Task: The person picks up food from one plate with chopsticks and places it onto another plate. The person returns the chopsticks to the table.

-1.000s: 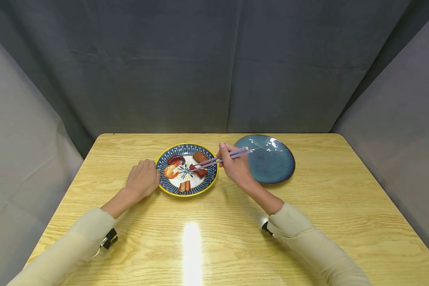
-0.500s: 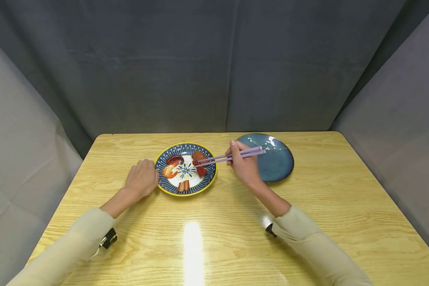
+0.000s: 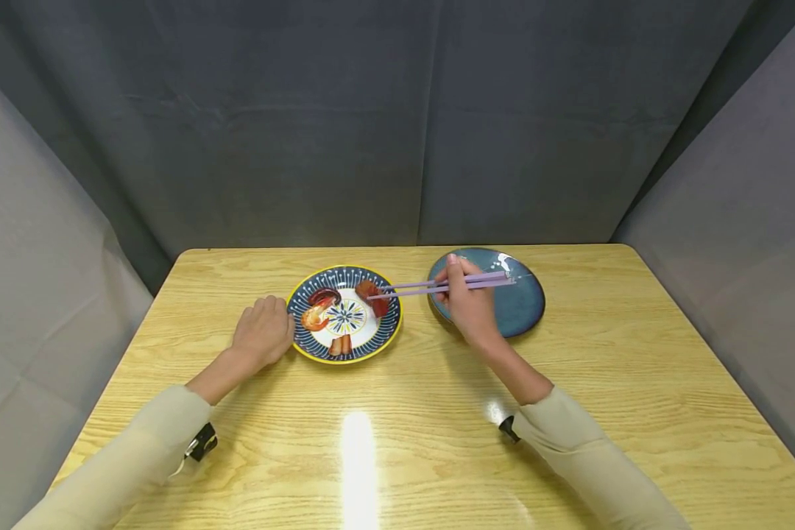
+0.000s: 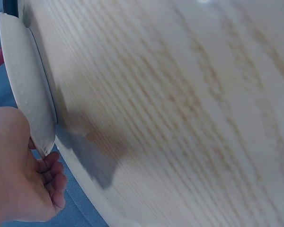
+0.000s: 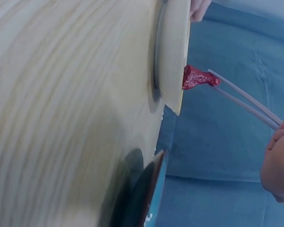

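Though dark, a glossy red food piece (image 5: 195, 78) between slim lilac chopsticks (image 3: 489, 278).

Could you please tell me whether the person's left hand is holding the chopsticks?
No, the head view shows the chopsticks in the right hand, while the left hand is at the patterned plate's edge.

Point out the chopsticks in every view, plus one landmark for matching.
Head: chopsticks right of centre, in the right hand.
Left wrist: not in it.
Right wrist: chopsticks on the right side, tips at red food.
Shared landmark: yellow-rimmed plate, left of centre in head, left in left wrist, upper centre in right wrist.
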The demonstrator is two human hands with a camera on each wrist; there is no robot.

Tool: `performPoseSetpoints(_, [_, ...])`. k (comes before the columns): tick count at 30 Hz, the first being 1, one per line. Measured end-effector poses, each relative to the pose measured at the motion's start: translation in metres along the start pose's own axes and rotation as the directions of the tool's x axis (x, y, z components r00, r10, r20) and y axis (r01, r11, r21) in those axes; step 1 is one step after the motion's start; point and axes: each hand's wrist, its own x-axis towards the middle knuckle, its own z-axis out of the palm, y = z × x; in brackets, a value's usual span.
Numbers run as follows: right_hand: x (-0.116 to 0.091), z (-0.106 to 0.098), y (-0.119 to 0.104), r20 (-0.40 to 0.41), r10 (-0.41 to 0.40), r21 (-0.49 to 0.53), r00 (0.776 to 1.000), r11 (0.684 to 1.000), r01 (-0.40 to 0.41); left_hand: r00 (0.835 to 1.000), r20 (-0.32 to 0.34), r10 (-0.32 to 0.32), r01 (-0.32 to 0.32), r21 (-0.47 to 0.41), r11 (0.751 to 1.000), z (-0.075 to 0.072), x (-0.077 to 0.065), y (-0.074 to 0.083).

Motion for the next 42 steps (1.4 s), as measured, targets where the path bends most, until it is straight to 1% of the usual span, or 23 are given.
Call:
performPoseSetpoints(3, [0.002, -0.006, -0.004, -0.020, -0.016, -0.011, 1.000, 1.000, 0.016, 1.000, -0.002, -0.002, 0.002, 0.000, 1.000, 0.000, 0.000, 0.000])
performPoseSetpoints(8, [0.011, -0.020, 0.014, -0.046, -0.043, -0.030, 0.998, 0.999, 0.042, 1.000, 0.000, -0.005, 0.005, 0.001, 1.000, 0.000, 0.000, -0.001])
performPoseSetpoints(12, [0.015, -0.032, 0.018, -0.062, -0.080, -0.041, 0.995, 0.996, 0.077, 1.000, 0.006, -0.008, 0.008, -0.001, 1.000, -0.001, 0.000, 0.000])
performPoseSetpoints(15, [0.016, -0.041, 0.019, -0.086, -0.081, -0.040, 0.993, 0.996, 0.078, 1.000, 0.002, -0.007, 0.007, -0.007, 1.000, -0.001, 0.000, 0.001])
performPoseSetpoints(20, [0.014, -0.055, 0.017, -0.128, -0.047, -0.063, 0.991, 0.997, 0.039, 1.000, -0.002, -0.003, 0.003, 0.000, 1.000, 0.000, 0.000, 0.000])
performPoseSetpoints(23, [0.010, -0.059, 0.003, -0.143, -0.031, -0.068, 0.989, 0.997, 0.021, 1.000, 0.004, -0.005, 0.005, 0.002, 1.000, 0.001, 0.000, -0.001])
performPoseSetpoints(27, [0.009, -0.066, -0.003, -0.164, -0.004, -0.054, 0.986, 0.999, -0.005, 1.000, 0.009, -0.008, 0.008, -0.003, 1.000, 0.001, 0.000, -0.001])
performPoseSetpoints(31, [0.009, -0.073, 0.003, -0.191, 0.028, -0.033, 0.981, 0.999, -0.035, 1.000, 0.004, -0.005, 0.005, -0.005, 1.000, -0.001, 0.000, 0.000])
performPoseSetpoints(35, [0.006, -0.076, 0.002, -0.205, 0.029, -0.032, 0.978, 0.999, -0.037, 1.000, -0.005, -0.001, 0.001, -0.013, 1.000, -0.002, 0.000, 0.001])
performPoseSetpoints(42, [0.002, -0.080, 0.003, -0.215, 0.019, -0.096, 0.977, 0.995, -0.041, 1.000, 0.002, -0.002, 0.002, -0.015, 1.000, -0.002, 0.000, 0.001])
